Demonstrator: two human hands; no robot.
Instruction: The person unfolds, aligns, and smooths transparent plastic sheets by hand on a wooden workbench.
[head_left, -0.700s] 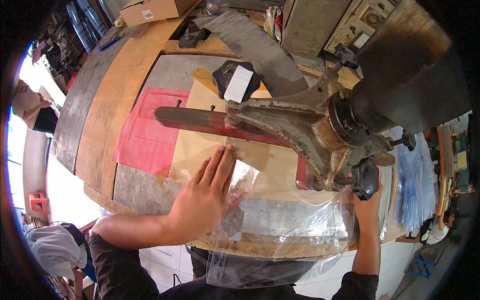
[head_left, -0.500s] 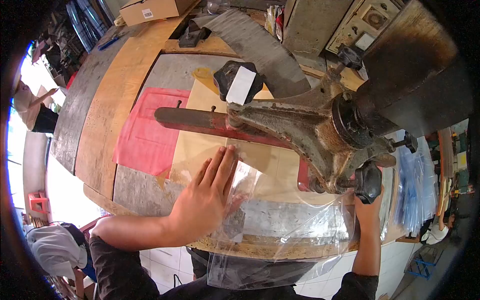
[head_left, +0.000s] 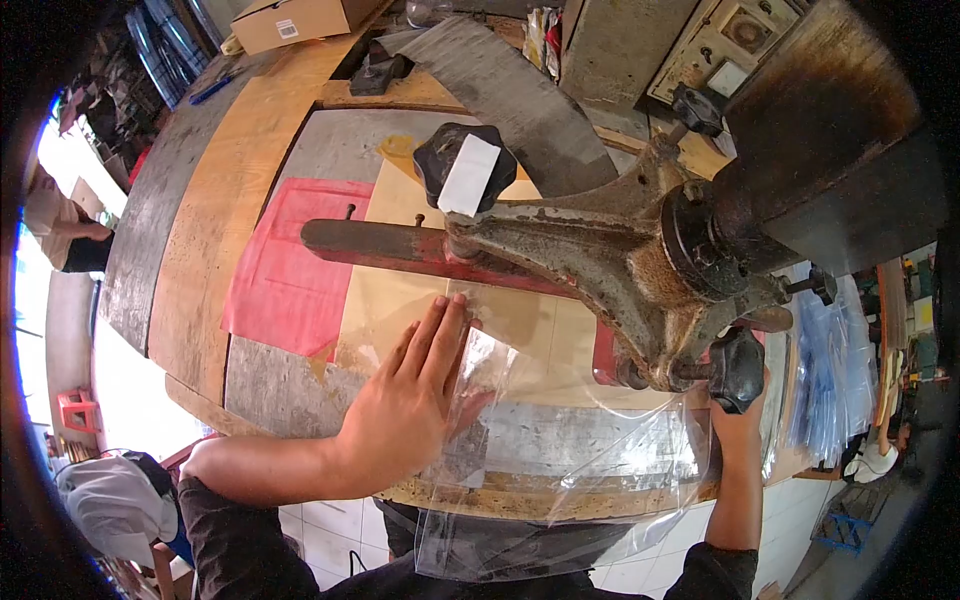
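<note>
My left hand lies flat with its fingers stretched out on a clear plastic sheet, near the sheet's left edge. The sheet spreads over the table's front edge and hangs down towards me. Under it is a tan board or sheet, with a red sheet to the left. Just beyond my left fingertips runs the long bar of a press head. My right hand is at the sheet's right edge, below a black knob; its fingers are hidden.
A second black knob with white tape tops the press's left side. Clear plastic sheets are piled at the right. A cardboard box and a blue pen-like object lie at the back left. Other people are in the background.
The view has shifted very slightly. Both my hands and the plastic sheet stay almost where they were. A person at the far left has lowered an arm.
</note>
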